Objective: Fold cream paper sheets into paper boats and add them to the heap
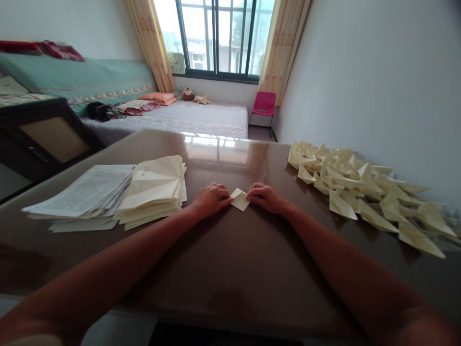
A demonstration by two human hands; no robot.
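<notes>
- In the head view, the small folded square of paper (240, 203) sits out in front of the person, between the two hands, one corner pointing toward the body; whether it rests flat on the table (230, 269) or is lifted slightly is hard to tell.
- The left hand (213, 198) pinches the square's left corner, thumb and fingertips together, the other fingers curled in.
- The right hand (265, 196) does the same at the right corner, so the paper is held from both sides.
- It should weigh almost nothing; the layers probably make it stiffer than a single sheet – though still easy to crease, crush or tear with a hard tug.
- The side corners look like the best hold: a light pinch there should keep the layers together and leave the middle free.
- The table top is glossy, so loose paper may well slide on it – a fingertip pressing down would steady it.
- The cream sheets (149, 194) stacked beyond the left forearm look thin and floppy, best lifted by an edge.
- The pointed paper shapes (345, 178) heaped at the right look hollow and easily squashed.
</notes>
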